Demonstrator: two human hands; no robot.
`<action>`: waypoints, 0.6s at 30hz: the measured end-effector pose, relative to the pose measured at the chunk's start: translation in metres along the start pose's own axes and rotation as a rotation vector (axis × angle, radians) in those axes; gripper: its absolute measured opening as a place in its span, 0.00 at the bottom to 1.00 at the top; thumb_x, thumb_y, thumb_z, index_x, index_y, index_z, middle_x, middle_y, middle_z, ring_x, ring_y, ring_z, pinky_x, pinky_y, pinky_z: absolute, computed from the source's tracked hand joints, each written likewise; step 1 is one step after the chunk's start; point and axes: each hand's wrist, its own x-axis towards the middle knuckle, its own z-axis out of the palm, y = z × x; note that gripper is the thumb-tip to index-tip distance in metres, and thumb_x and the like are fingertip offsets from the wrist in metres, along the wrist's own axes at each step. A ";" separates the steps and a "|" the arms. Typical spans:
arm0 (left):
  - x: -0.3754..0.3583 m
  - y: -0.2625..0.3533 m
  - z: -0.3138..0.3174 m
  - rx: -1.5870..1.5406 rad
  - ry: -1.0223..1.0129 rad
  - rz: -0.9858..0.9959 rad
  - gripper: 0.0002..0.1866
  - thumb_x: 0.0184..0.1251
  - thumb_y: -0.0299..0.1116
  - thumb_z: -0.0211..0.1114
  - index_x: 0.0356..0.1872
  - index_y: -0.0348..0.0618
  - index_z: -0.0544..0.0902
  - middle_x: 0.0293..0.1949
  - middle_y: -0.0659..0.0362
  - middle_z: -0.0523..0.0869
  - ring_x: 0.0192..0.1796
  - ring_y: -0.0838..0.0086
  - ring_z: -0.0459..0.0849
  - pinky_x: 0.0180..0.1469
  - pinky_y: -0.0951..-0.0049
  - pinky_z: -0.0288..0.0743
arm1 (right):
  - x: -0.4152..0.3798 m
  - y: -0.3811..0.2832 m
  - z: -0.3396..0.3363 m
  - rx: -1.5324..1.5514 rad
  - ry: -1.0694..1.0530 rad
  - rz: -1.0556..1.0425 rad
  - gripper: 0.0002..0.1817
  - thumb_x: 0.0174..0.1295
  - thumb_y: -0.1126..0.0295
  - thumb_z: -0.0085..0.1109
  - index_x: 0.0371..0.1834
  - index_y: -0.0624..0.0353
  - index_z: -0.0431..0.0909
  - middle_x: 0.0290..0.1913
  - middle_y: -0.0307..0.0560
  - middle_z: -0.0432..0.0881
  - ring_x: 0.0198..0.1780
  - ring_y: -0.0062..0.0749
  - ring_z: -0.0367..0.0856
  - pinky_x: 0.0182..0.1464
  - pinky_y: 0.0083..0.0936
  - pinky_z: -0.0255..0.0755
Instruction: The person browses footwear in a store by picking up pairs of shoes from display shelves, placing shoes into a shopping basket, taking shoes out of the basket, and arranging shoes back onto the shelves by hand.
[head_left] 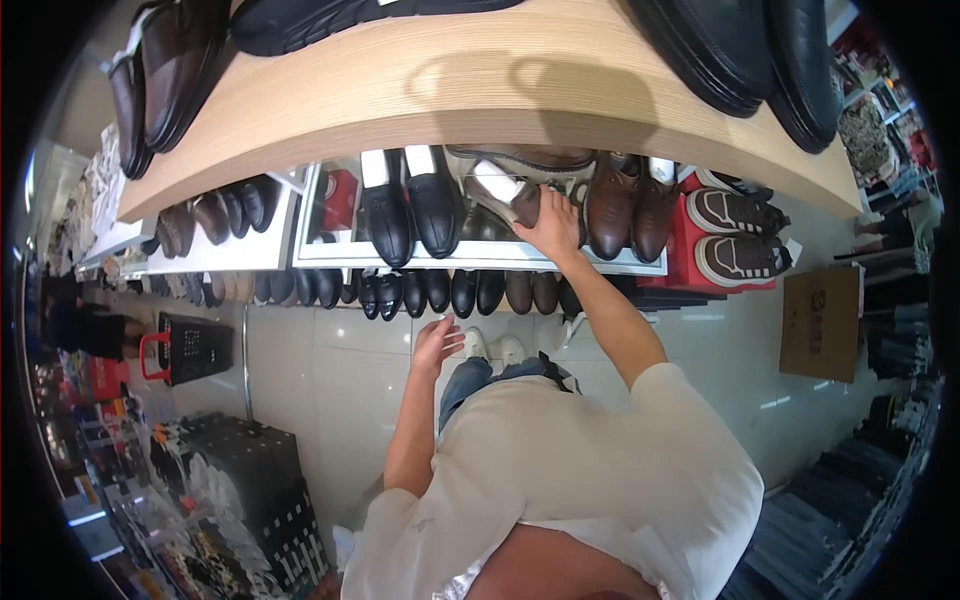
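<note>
My right hand (552, 224) reaches to the glass-topped shelf, its fingers closed on a brown shoe (523, 204) with white stuffing inside. The shoe sits tilted between a pair of black leather shoes (433, 205) and a pair of brown leather shoes (612, 205). Part of its toe is hidden by my fingers. Another brown shoe (530, 155) lies just behind, partly under the upper shelf. Lower down, my left hand (438, 345) hangs in front of the bottom row of black shoes (415, 292), fingers stretched out and holding nothing.
A curved wooden shelf (400, 105) with large dark shoes juts out above my hands. Brown sneakers (735, 258) sit on red boxes at the right. A cardboard box (822, 325) stands on the right-hand floor, a black basket (197, 349) with a red handle on the left.
</note>
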 end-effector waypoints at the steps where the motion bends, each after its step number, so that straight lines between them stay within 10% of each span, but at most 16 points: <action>1: 0.012 -0.004 0.003 0.168 0.179 0.195 0.34 0.64 0.49 0.70 0.60 0.30 0.72 0.54 0.44 0.79 0.55 0.53 0.81 0.57 0.56 0.77 | 0.000 0.000 -0.001 0.014 0.016 -0.024 0.50 0.47 0.48 0.75 0.69 0.63 0.63 0.60 0.56 0.74 0.63 0.50 0.71 0.65 0.47 0.62; 4: 0.024 0.015 0.028 0.748 0.824 0.834 0.46 0.51 0.51 0.80 0.64 0.32 0.68 0.66 0.39 0.67 0.67 0.46 0.69 0.66 0.49 0.66 | -0.005 -0.003 -0.004 0.020 0.162 -0.117 0.46 0.50 0.47 0.73 0.67 0.65 0.66 0.60 0.57 0.74 0.63 0.51 0.70 0.65 0.48 0.61; 6: 0.021 0.056 0.046 0.949 0.907 0.988 0.56 0.45 0.54 0.82 0.71 0.34 0.61 0.72 0.38 0.56 0.74 0.40 0.54 0.73 0.41 0.52 | -0.005 -0.022 -0.023 0.030 0.371 -0.190 0.34 0.56 0.52 0.70 0.58 0.67 0.74 0.57 0.57 0.76 0.62 0.51 0.72 0.63 0.45 0.63; 9: 0.051 0.091 0.056 0.980 0.886 0.910 0.67 0.42 0.57 0.82 0.76 0.35 0.49 0.76 0.38 0.49 0.77 0.37 0.47 0.74 0.33 0.44 | -0.010 -0.045 -0.031 0.187 0.391 -0.267 0.23 0.59 0.60 0.69 0.51 0.65 0.77 0.53 0.55 0.79 0.52 0.48 0.80 0.55 0.38 0.71; 12: 0.073 0.110 0.046 0.818 0.985 0.867 0.64 0.44 0.55 0.81 0.75 0.34 0.51 0.74 0.35 0.52 0.76 0.38 0.50 0.74 0.38 0.48 | -0.023 -0.063 -0.004 0.677 -0.028 -0.213 0.17 0.62 0.68 0.66 0.50 0.64 0.77 0.47 0.56 0.82 0.34 0.41 0.84 0.39 0.33 0.78; 18: 0.100 0.124 -0.017 0.849 0.769 0.787 0.61 0.46 0.46 0.81 0.74 0.30 0.49 0.72 0.34 0.57 0.74 0.40 0.58 0.75 0.50 0.54 | -0.032 -0.091 0.043 0.741 -0.212 0.024 0.38 0.57 0.61 0.71 0.66 0.69 0.65 0.59 0.64 0.75 0.52 0.50 0.82 0.53 0.38 0.77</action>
